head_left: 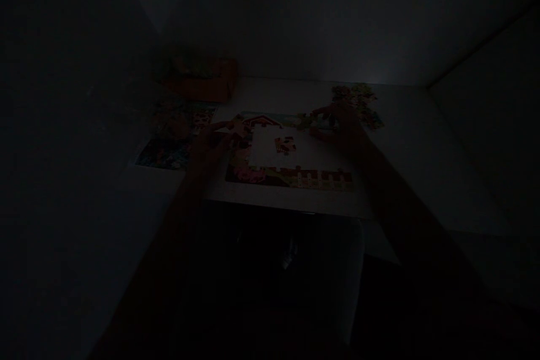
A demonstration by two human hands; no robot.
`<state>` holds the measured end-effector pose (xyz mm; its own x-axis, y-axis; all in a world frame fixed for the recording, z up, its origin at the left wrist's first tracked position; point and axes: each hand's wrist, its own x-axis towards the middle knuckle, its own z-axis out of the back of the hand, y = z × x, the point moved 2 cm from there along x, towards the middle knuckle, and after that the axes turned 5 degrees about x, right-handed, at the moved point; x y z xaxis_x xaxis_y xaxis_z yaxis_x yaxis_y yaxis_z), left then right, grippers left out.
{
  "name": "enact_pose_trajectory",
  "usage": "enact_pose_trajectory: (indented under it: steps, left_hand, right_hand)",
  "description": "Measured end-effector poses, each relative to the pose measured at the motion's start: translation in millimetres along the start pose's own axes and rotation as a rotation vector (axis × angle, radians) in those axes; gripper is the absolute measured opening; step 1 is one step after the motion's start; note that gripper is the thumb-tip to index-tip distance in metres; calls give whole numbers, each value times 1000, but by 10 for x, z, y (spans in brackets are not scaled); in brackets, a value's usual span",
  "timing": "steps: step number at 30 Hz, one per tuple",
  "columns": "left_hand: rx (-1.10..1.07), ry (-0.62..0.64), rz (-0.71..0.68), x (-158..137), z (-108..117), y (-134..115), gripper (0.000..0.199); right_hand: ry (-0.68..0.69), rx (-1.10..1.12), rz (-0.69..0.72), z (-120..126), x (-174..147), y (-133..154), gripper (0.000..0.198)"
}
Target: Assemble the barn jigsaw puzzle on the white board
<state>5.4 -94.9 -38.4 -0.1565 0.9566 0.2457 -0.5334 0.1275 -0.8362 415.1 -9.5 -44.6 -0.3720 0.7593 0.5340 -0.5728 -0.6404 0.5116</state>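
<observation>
The picture is very dark. A jigsaw puzzle [324,179] lies on the white table, its border joined along several sides, with a red barn at the top and a pale fence at the bottom. One loose brown-and-tan puzzle piece [286,145] rests inside the frame. At the puzzle's upper left, my left hand [211,146] has finger and thumb closed about a tan puzzle piece [240,127]. My right hand [341,124] is over the upper right corner, thumb and forefinger apart beside green puzzle pieces [302,120]; nothing is visible between them.
A heap of loose puzzle pieces [358,102] lies at the back right of the table [422,163]. An orange-red box [211,87] with greenish contents stands at the back left. A printed picture sheet [166,153] lies left of the puzzle. Walls rise behind.
</observation>
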Motion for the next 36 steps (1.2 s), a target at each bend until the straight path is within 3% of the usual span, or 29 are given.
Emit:
enact_pose_trajectory:
  steps: [17,36]
  left_hand:
    - [58,-8,14,-8,3,-32,41]
    - [65,18,66,5,13,-16,43]
  right_hand:
    - [7,7,26,4,21,-41,47]
    - [-118,-58,-68,160,19,-191,51]
